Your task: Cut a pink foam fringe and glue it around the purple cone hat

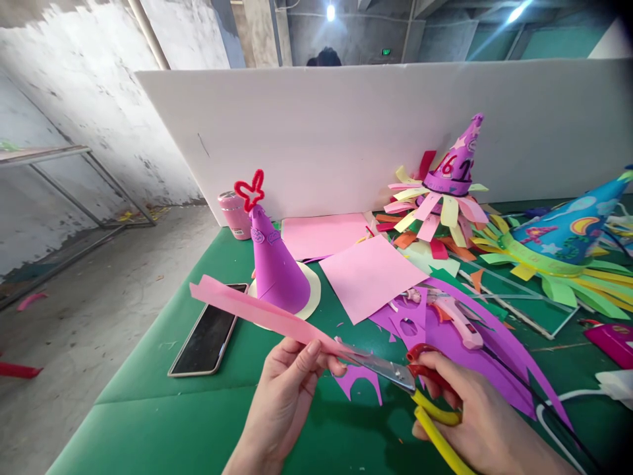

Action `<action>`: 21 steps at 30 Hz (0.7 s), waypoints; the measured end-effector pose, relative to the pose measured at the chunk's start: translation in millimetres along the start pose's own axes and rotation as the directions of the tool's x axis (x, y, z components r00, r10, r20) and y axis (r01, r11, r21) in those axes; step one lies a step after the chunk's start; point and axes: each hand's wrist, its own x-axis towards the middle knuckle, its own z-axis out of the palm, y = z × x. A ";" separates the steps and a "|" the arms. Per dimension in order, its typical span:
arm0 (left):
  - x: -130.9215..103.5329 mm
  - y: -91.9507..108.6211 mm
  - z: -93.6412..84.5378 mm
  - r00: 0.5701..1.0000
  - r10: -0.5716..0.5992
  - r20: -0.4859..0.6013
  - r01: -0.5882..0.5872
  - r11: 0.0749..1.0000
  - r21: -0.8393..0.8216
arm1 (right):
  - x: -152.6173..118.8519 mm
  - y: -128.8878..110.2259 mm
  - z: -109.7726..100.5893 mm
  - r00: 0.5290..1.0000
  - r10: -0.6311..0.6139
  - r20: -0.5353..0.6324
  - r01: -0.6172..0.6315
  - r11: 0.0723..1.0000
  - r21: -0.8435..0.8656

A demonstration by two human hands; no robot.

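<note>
A long, folded strip of pink paper (257, 309) is pinched between the thumb and fingers of my left hand (291, 379). Its far end points up and left, over a phone. My right hand (475, 402) grips the handles of a pair of scissors (390, 371), one handle red and one yellow. The blades lie at the strip's near end, close to my left fingertips; whether they are cutting into it I cannot tell. Behind the strip stands a purple paper cone hat (279, 270) on a cream round brim, topped by a red pipe-cleaner shape (250, 190).
A phone (205, 343) lies left on the green table (148, 396). Pink sheets (373, 277), purple scraps (445, 343) and a pink glue gun (457, 320) lie mid-right. Decorated purple (452, 165) and blue (564, 231) hats stand right. A pink canister (233, 214) and white board (306, 138) are behind.
</note>
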 end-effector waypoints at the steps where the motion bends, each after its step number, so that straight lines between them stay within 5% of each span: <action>1: -0.1 -0.5 0.3 1.000 0.001 0.001 -0.001 1.000 0.006 | -0.4 -0.2 0.2 1.000 0.003 -0.016 -0.003 1.000 -0.004; 8: 0.1 -4.2 0.8 0.998 -0.001 0.061 0.000 1.000 0.025 | 3.3 4.0 -0.5 0.999 -0.007 0.044 0.011 0.995 -0.096; 21: 1.0 -7.6 2.0 1.000 -0.014 -0.001 0.014 0.998 0.054 | 5.6 6.1 -1.3 0.997 -0.001 0.077 0.004 0.999 -0.046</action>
